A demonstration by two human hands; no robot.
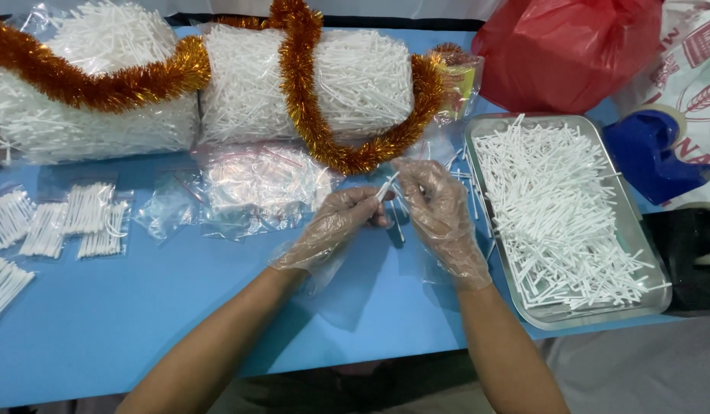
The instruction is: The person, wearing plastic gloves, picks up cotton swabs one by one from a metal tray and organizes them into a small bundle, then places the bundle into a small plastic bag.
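Centrally, clear packets beside tinsel

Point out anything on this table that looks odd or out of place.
A strand of orange tinsel is draped over the big bags of white sticks, decoration among packing stock. A few loose sticks lie on the blue table left of the metal tray.

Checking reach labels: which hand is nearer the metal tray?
Right. The right hand sits just beside the tray, near its left rim. The left hand is farther left, past the right hand; both pinch white sticks between them.
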